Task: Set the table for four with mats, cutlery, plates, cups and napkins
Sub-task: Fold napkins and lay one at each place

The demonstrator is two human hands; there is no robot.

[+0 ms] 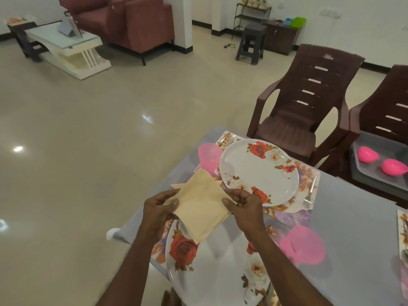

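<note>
Near plate (212, 268) at frame bottom laid, far plate (260, 171), fork (309, 193) and pink cups (302, 245) out; both hands (157, 214) (245, 206) pinch cream napkins (201, 208) mid-frame, apparently none placed yet.

Both forearms are extended forward from the near edge and are angled slightly toward each other. The left hand (160, 209) is raised, its fingers curled and its thumb pressed on top in a pinch. The right hand (244, 206) is held level with it, close by, thumb and curled fingers likewise pinched together.
</note>
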